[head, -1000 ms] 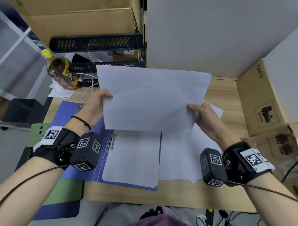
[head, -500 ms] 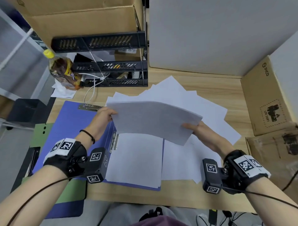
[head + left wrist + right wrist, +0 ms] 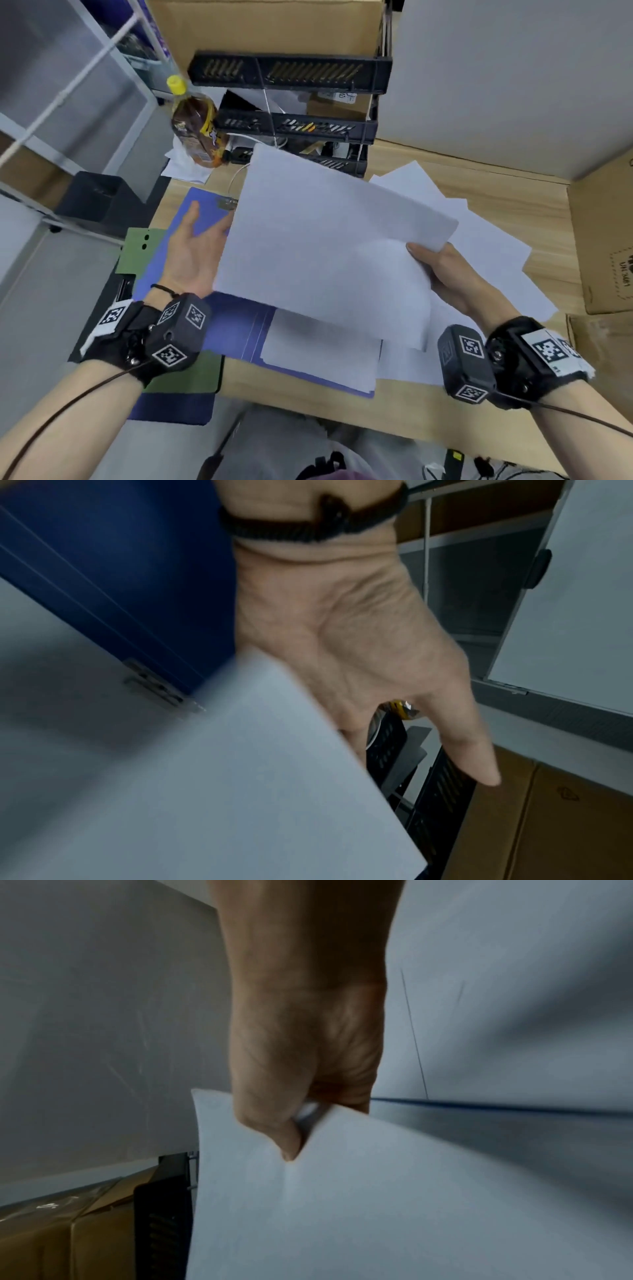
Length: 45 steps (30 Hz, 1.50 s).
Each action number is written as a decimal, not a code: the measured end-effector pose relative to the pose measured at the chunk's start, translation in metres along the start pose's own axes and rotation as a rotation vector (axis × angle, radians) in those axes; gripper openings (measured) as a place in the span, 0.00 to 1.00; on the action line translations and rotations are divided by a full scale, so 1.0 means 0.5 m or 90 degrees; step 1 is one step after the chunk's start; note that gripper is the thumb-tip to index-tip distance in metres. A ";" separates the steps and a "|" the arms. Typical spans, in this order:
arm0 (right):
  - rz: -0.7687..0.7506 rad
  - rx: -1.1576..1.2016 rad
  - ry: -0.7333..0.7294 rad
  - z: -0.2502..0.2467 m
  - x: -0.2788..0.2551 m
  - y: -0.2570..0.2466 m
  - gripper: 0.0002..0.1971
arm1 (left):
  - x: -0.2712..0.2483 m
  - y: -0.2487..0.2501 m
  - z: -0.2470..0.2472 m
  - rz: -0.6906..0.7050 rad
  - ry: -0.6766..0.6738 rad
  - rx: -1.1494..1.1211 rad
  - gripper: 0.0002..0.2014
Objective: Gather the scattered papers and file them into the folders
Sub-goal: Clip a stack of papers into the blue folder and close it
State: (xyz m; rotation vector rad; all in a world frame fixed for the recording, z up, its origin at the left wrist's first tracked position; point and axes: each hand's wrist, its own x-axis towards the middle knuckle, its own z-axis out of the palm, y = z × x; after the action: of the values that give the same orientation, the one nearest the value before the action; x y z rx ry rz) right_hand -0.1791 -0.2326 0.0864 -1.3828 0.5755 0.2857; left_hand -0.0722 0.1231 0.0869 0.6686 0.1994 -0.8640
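Paper stack held over the open folder

On the tabletop (image 3: 493,178) lies the open blue folder (image 3: 236,329) with filed sheets; above it hangs the paper stack (image 3: 325,246), pinched at its right edge by the right hand (image 3: 455,277), the left hand (image 3: 191,253) spread flat, palm up, at its left edge.

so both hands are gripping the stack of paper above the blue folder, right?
Not both. Only the right hand pinches the stack of paper, as the right wrist view shows. The left hand is open, fingers straight beside the stack's edge, seen in the head view. The blue folder is indeed beneath.
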 end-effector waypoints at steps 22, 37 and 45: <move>0.252 0.184 -0.117 0.320 0.042 0.066 0.17 | -0.059 0.109 -0.171 -0.180 0.165 0.308 0.26; 0.324 -0.107 -0.166 0.416 0.117 0.141 0.11 | -0.029 0.120 -0.255 -0.153 0.376 0.600 0.14; 0.313 -0.130 -0.126 0.434 0.179 0.127 0.12 | 0.030 0.138 -0.272 -0.090 0.410 0.682 0.11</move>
State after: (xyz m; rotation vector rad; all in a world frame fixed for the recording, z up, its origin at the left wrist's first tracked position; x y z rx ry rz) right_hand -0.0909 -0.0224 0.0022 -1.3727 0.7314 0.8875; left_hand 0.0034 0.2293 0.0063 1.9571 0.3630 -0.8312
